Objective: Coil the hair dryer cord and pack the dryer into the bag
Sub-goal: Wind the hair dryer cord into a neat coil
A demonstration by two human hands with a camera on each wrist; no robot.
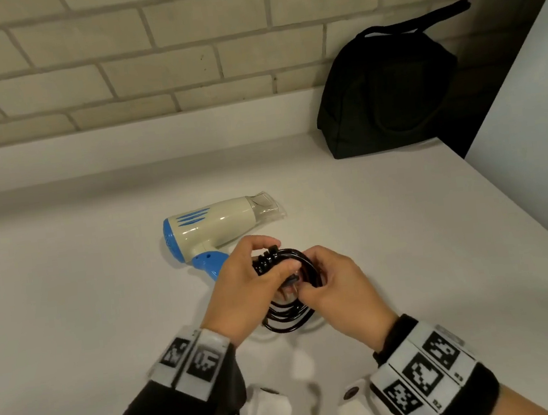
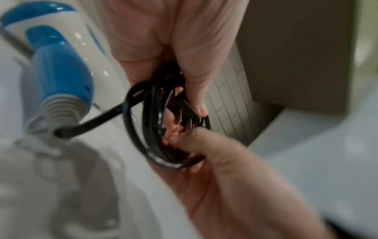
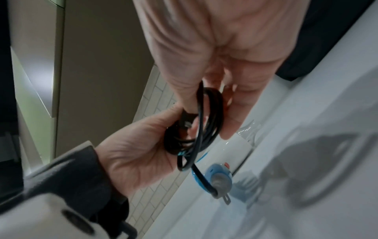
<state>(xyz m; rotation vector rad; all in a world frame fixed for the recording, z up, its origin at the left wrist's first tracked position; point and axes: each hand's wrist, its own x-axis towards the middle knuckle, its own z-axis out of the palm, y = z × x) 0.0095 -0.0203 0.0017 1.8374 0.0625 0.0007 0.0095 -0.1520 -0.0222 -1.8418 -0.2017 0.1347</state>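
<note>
Gripping the coiled cord [image 1: 293, 263] with left hand [image 1: 241, 290] and right hand [image 1: 341, 285] fingers, dryer [image 1: 213, 230] on counter [image 1: 70, 301]

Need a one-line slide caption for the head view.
Both hands, left and right, hold the coiled black cord; hair dryer lies on the counter, black bag waits behind.

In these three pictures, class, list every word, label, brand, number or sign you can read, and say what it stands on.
Readable words, brands or numbers: none.
Wrist bands: black-and-white square code patterns, with tiny print beside them too small to read.
Hair dryer: blue stripes only, no legible brand.
Black bag: no label visible.
Cord in both hands: a plain black coil, no visible print.
</note>
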